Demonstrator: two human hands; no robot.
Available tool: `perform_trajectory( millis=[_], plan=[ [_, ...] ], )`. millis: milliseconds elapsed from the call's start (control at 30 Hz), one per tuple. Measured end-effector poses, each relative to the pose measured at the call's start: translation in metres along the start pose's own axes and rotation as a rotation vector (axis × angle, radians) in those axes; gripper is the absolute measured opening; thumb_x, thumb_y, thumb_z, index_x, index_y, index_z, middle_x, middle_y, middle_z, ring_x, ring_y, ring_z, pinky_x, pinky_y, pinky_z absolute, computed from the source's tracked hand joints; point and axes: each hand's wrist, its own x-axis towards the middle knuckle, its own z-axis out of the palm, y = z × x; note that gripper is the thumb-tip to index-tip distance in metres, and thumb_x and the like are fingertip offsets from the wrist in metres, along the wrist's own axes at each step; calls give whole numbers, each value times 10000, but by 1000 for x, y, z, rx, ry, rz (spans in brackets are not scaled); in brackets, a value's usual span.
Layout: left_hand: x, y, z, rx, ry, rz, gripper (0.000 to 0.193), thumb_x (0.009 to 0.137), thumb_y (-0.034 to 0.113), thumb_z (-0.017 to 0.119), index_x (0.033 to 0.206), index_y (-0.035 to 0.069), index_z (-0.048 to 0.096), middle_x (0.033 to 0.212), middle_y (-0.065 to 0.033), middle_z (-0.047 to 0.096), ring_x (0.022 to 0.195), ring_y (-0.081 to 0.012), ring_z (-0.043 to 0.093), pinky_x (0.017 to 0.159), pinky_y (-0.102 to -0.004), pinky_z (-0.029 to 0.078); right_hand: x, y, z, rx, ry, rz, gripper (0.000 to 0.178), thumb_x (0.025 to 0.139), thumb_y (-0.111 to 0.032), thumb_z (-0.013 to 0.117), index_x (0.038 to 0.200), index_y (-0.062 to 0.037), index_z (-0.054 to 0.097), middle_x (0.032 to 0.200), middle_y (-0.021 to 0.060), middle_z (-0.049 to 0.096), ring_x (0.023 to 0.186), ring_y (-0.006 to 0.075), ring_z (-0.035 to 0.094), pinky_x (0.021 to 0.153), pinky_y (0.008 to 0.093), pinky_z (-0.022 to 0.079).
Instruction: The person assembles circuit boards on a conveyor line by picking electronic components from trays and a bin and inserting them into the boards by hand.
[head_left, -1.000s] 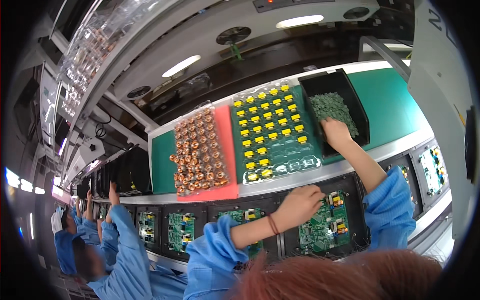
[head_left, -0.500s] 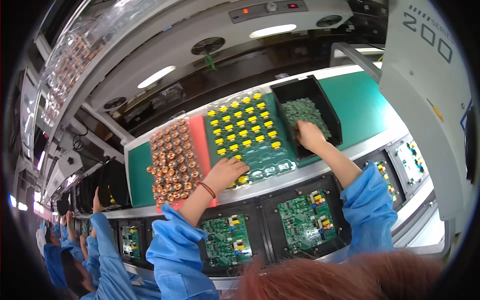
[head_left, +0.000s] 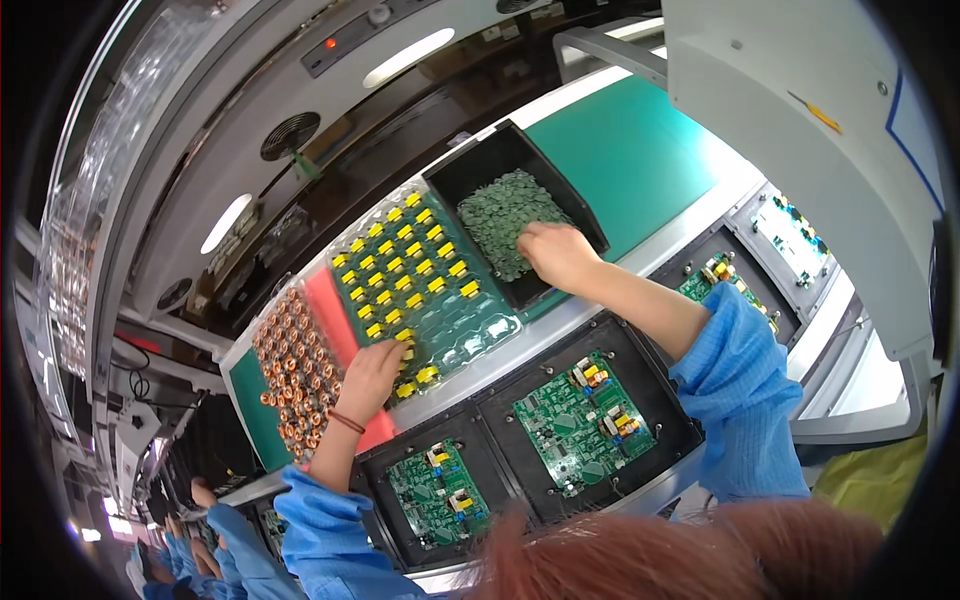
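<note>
My left hand is at the near left edge of a clear plastic tray that holds rows of yellow-wrapped transformers. Its fingers are bent together at a transformer there, and the fingertips partly cover it. My right hand reaches into a black bin over a heap of small green disc-shaped components. Those fingers are curled and pinched at the heap; whatever is between them is hidden.
Copper-wound coils stand left of a pink foam sheet. Green circuit boards sit in black carriers along the near side. A grey machine housing rises at right. Co-workers' blue sleeves show at lower left.
The view has turned and shifted, so the bench appears farther left. My left fingers, spread over the transformers before, are drawn together. My right hand has moved toward the bin's right side.
</note>
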Motion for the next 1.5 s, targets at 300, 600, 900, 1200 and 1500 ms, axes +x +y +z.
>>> perform_trajectory(
  millis=[300,600,900,1200,1500],
  plan=[
    [48,193,-6,-898,160,-290,345,727,19,730,1046,35,600,974,-101,642,829,-165,659,760,-280,539,-3,-2,-11,350,128,177,133,739,-98,612,840,-10,614,746,108,640,701,263,640,662,367,517],
    [95,242,31,-692,133,-119,308,674,140,716,949,42,615,1147,-72,543,1069,-269,496,869,-383,403,-62,-10,-72,794,73,268,158,749,-58,611,885,11,567,701,64,603,643,130,581,606,276,476],
    [101,251,37,-607,176,-152,302,646,136,732,913,50,621,1156,-63,528,1114,-271,458,875,-389,372,-134,4,-85,689,-264,322,213,773,-61,605,973,6,633,722,90,635,671,177,626,667,302,511],
    [105,251,37,-611,144,-96,323,643,146,748,925,46,625,1152,-63,522,1116,-269,452,887,-393,370,-144,11,-79,473,-339,220,137,787,-71,641,901,-5,603,738,102,656,678,239,646,639,318,519],
    [61,193,1,-710,35,-135,388,737,167,733,1097,99,604,1212,-102,486,1122,-327,435,959,-419,365,-140,30,-60,279,-301,-182,122,760,-110,626,864,-58,662,827,92,608,868,288,588,795,379,489]
  ],
)
